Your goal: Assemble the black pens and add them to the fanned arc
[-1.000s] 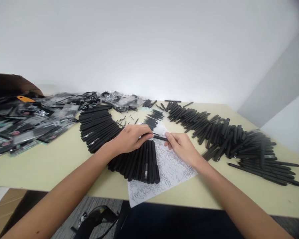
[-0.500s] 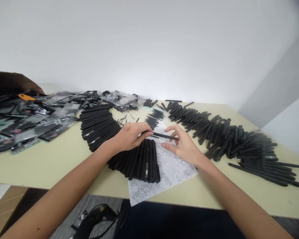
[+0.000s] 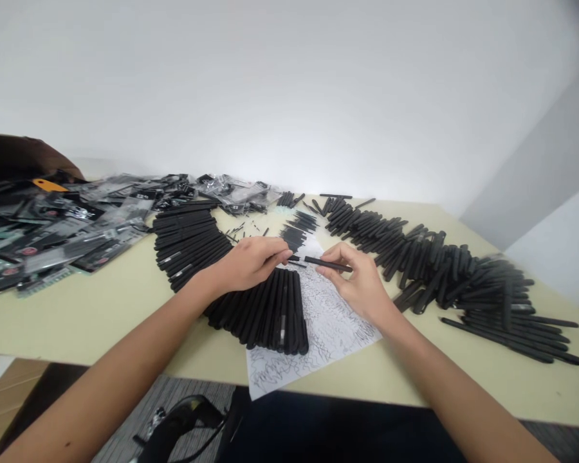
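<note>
My right hand (image 3: 354, 276) is closed in a pinch around a black pen barrel (image 3: 328, 263), held level above the scribbled paper (image 3: 328, 321). Facing it, my left hand (image 3: 251, 262) pinches a slim dark pen part (image 3: 294, 258), mostly hidden by the fingers. A short pale section shows between the two pieces; whether they touch I cannot tell. Below my left hand, a row of black pens (image 3: 265, 315) fans out, curving to the far left. Thin dark pen refills (image 3: 294, 238) lie on the paper just beyond my hands.
Many loose black pens (image 3: 444, 263) form a long heap on the right of the pale yellow table (image 3: 405, 379). Clear and black packets (image 3: 91, 225) pile up at the left, beside a brown box (image 3: 24, 154). A white wall (image 3: 289, 96) stands behind.
My right hand's spread fingers have closed on the pen barrel. A pale section now shows between the barrel and the part in my left hand, which has shifted slightly left.
</note>
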Demonstrator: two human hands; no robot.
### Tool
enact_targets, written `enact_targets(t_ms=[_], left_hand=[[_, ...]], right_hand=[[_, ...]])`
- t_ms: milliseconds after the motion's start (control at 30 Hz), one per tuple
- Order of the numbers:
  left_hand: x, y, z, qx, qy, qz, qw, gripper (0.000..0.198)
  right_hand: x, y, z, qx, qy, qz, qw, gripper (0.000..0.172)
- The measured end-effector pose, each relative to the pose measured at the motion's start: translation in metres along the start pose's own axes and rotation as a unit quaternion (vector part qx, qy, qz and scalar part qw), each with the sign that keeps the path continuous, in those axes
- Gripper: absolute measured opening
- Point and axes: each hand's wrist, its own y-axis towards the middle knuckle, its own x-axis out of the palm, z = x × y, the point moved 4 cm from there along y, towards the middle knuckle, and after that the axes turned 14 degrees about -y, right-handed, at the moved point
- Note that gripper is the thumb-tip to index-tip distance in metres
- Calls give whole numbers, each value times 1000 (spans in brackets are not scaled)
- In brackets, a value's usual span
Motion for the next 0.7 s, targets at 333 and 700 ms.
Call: enact_targets(t_ms=[333, 700], left_hand=[[-13, -1, -11, -62, 7, 48, 997, 49], [-19, -4, -14, -74, 137, 140, 978, 55]], right_hand=[[-9, 2, 15, 169, 164, 31, 971, 28], [-14, -1, 26, 226, 139, 102, 959, 28]])
